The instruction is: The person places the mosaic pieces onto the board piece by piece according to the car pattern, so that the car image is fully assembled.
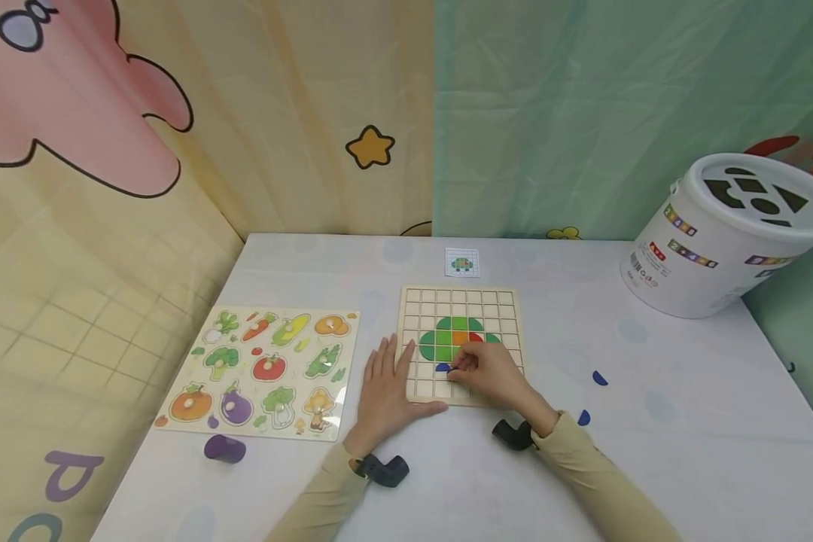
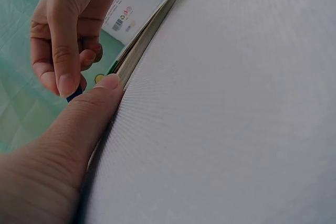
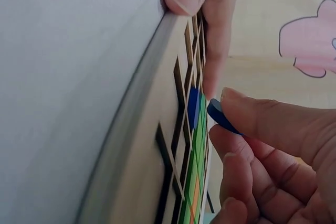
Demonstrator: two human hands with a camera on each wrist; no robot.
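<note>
A wooden grid board (image 1: pixel 423 299) lies in the middle of the table, with green, orange and red pieces set in its squares. One blue half-round piece (image 1: pixel 443 367) sits in a square below the green ones. My right hand (image 1: pixel 491 373) pinches another blue half-round piece (image 3: pixel 223 117) between thumb and fingers, just above the board. My left hand (image 1: pixel 388 388) rests with spread, straight fingers along the board's left edge, its thumb (image 2: pixel 89 114) at the near edge.
Two loose blue half-round pieces (image 1: pixel 600 378) lie right of the board. A small pattern card (image 1: pixel 462 263) is behind it. Left are a vegetable puzzle board (image 1: pixel 291 312) and a purple cylinder (image 1: pixel 225 449). A white bucket (image 1: pixel 677 260) with a shape-cut lid stands at the back right.
</note>
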